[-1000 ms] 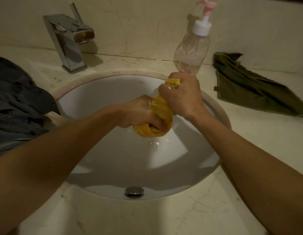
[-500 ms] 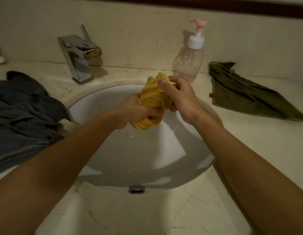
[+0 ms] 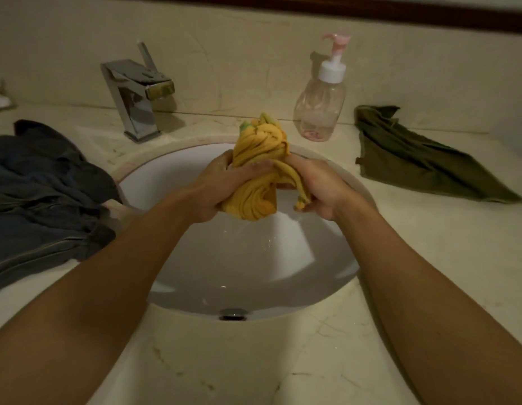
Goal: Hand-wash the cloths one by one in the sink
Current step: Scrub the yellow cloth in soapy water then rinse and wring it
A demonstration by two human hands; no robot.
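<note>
the yellow cloth (image 3: 258, 171) is a twisted wad held in the air over the sink (image 3: 335, 258), above the far half of the bowl. the left hand (image 3: 218, 185) is wrapped tight round its left side; the right hand (image 3: 318, 188) cups the right side looser, a trailing end draped over its fingers (image 3: 297, 165). a second ago both fists were stacked on it, wringing hard; now the right has let go of the top and dropped beside the left, so the twist is loosening. i'd judge the wringing of this one nearly done. below the grip the bowl holds only droplets, its drain (image 3: 233, 313) not covered by water. beyond the grip stands a pump bottle (image 3: 319, 112) with a little pinkish liquid at the bottom. left of it lie dark grey cloths (image 3: 43, 194), right an olive cloth (image 3: 423, 168).
</note>
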